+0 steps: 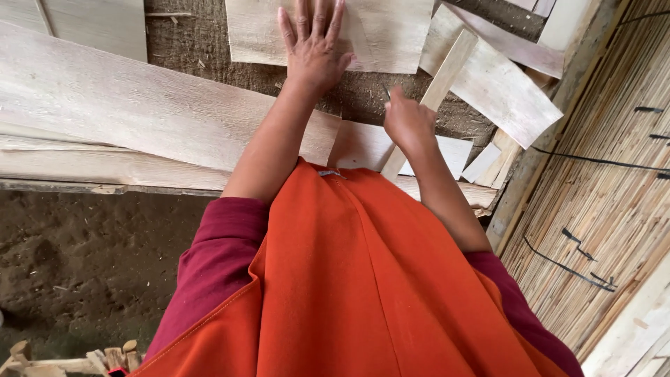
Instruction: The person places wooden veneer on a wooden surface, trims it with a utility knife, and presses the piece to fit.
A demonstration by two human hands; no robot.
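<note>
My left hand (313, 47) lies flat, fingers spread, on a pale thin wooden sheet (391, 31) at the top of the view. My right hand (407, 122) is closed around a narrow wooden strip (447, 70) that slants up to the right across the other pieces. An orange apron over maroon sleeves fills the lower middle of the view.
Long pale planks (125, 112) are stacked at the left over a dirt floor (77, 258). More thin offcuts (499, 87) lie at the upper right. A wall of bundled reeds tied with black cord (607, 188) runs down the right side. Small wood scraps (42, 356) sit at the bottom left.
</note>
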